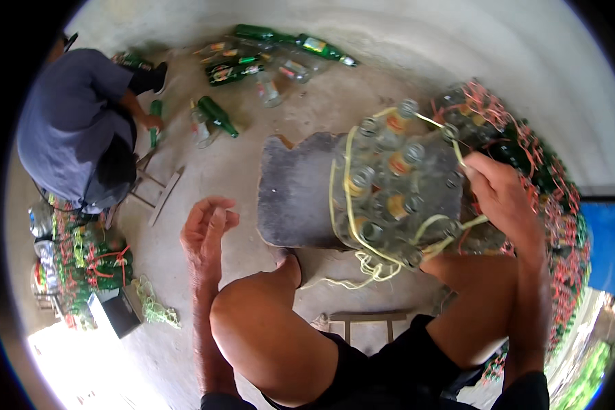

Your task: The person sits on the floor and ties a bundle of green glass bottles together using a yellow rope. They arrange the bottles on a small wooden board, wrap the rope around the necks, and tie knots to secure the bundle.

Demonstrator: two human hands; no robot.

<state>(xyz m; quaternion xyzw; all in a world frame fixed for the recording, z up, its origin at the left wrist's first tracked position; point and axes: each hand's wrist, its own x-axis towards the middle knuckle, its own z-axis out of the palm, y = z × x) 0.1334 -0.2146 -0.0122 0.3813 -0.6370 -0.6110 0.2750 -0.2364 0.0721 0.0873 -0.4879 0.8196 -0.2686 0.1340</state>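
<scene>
My right hand [492, 191] grips a pale yellow cord [459, 152] at the right side of a bundle of clear glass bottles [400, 164] with yellowish labels. The cord loops round the bundle, which stands on the right part of a dark, worn board [294, 191]. Loose cord [372, 270] trails below the board's front edge between my knees. My left hand [210, 225] hangs in the air left of the board, fingers loosely bent and apart, holding nothing.
A co-worker [75, 130] sits at left, hand on a green bottle [154, 126]. Loose bottles [246, 68] lie along the back wall [526, 55]. Bottle bundles tied with red string [547, 225] line the right; more [82, 253] stand at lower left beside a dark box [115, 312].
</scene>
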